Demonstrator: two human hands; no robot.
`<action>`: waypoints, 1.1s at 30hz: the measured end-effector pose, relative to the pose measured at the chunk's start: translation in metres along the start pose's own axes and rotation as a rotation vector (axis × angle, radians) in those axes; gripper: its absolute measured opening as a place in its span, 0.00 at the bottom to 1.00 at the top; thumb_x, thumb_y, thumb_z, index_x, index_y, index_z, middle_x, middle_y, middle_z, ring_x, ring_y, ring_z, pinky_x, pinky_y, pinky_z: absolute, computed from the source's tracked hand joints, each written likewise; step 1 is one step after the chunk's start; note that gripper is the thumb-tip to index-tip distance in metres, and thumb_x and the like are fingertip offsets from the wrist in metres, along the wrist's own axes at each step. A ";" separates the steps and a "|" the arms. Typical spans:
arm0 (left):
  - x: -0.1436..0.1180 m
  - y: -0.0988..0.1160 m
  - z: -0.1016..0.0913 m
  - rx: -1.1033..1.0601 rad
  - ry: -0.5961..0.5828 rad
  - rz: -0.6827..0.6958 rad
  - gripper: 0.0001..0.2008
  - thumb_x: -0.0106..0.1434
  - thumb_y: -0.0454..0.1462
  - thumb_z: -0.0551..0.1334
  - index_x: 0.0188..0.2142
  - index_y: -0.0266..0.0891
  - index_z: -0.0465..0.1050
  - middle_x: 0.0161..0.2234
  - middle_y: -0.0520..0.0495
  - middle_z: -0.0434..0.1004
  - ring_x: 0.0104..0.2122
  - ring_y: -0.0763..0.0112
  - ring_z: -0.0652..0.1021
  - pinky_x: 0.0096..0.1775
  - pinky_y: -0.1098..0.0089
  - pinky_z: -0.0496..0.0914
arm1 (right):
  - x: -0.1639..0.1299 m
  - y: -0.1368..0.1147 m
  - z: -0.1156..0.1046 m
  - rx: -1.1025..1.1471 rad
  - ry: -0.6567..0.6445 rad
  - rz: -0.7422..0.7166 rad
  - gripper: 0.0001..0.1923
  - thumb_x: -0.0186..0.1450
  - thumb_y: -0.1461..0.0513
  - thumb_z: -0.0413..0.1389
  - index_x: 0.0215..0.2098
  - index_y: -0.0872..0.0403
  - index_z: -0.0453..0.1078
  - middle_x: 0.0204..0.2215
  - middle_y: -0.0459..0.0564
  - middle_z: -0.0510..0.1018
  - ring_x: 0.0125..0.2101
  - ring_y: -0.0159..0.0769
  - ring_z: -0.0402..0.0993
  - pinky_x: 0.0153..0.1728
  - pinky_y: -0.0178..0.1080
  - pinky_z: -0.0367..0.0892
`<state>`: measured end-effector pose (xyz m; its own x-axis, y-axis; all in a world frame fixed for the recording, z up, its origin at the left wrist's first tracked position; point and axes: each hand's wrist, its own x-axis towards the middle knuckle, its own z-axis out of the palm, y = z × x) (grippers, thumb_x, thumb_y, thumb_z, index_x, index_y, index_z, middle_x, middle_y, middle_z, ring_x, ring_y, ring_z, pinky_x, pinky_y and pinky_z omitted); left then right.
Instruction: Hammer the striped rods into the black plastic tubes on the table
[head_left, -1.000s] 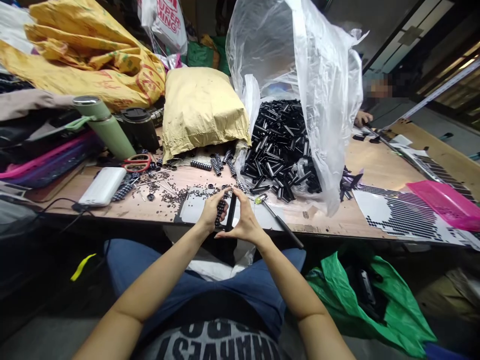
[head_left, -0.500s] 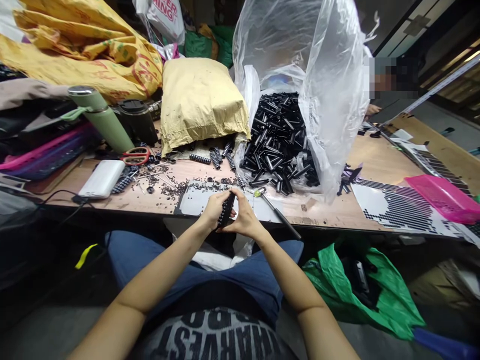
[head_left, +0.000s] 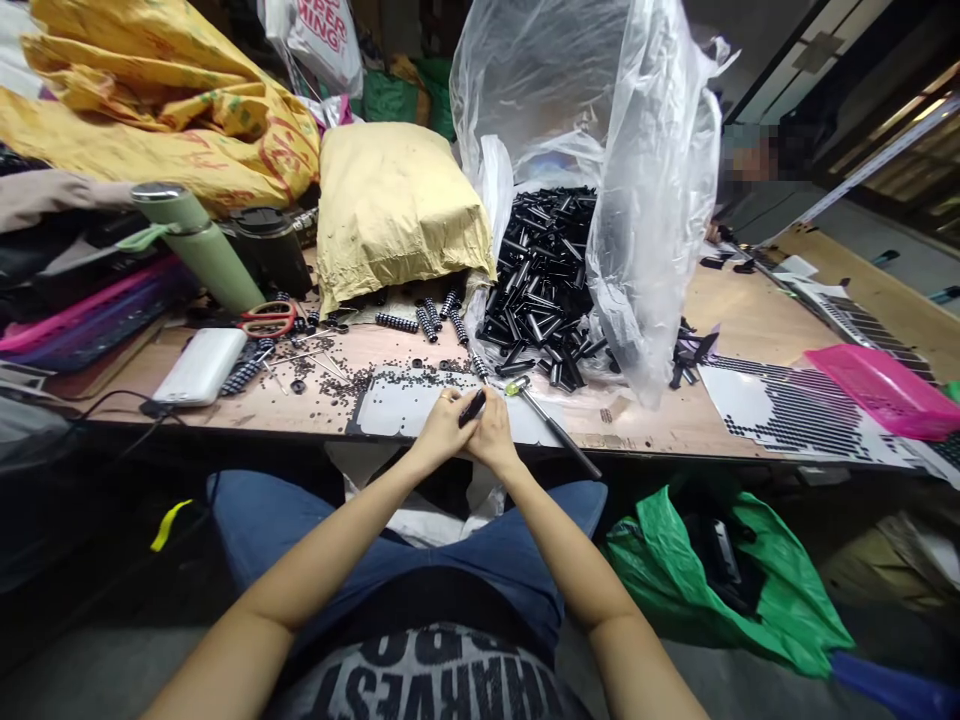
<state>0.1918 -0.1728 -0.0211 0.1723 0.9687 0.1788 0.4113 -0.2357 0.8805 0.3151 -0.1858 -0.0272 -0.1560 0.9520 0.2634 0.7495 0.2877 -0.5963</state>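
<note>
My left hand (head_left: 442, 430) and my right hand (head_left: 491, 435) are pressed together at the table's front edge, both closed around a short black tube (head_left: 472, 407) whose end sticks out between the fingers. They rest over a grey sheet (head_left: 390, 405) strewn with tiny black beads. Just beyond lies a big clear plastic bag (head_left: 622, 200) spilling a heap of black tubes (head_left: 544, 290). A small screwdriver with a yellow-green tip (head_left: 551, 425) lies right of my hands.
A tan padded parcel (head_left: 397, 205), green flask (head_left: 199, 250), red scissors (head_left: 266, 320) and white power bank (head_left: 202, 365) sit left. Beaded black tubes (head_left: 420, 320) lie by the parcel. Perforated sheets (head_left: 795, 410) and a pink tray (head_left: 881, 385) are right. Another person works at the far right.
My hands have closed tight together around the black tube, which was held upright between spread fingers a second ago, and they have moved slightly onto the table edge.
</note>
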 end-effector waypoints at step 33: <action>-0.009 -0.031 0.034 0.796 -0.131 0.320 0.32 0.65 0.39 0.48 0.64 0.20 0.50 0.64 0.24 0.53 0.65 0.48 0.53 0.62 0.48 0.49 | -0.032 -0.052 -0.052 -0.214 -0.297 0.088 0.17 0.72 0.54 0.39 0.39 0.51 0.67 0.27 0.51 0.77 0.24 0.39 0.73 0.26 0.36 0.60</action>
<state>0.2082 -0.1768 -0.0645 0.4683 0.8414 0.2698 0.8211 -0.5272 0.2188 0.3150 -0.2368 0.0348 -0.2413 0.9699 -0.0318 0.8811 0.2052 -0.4261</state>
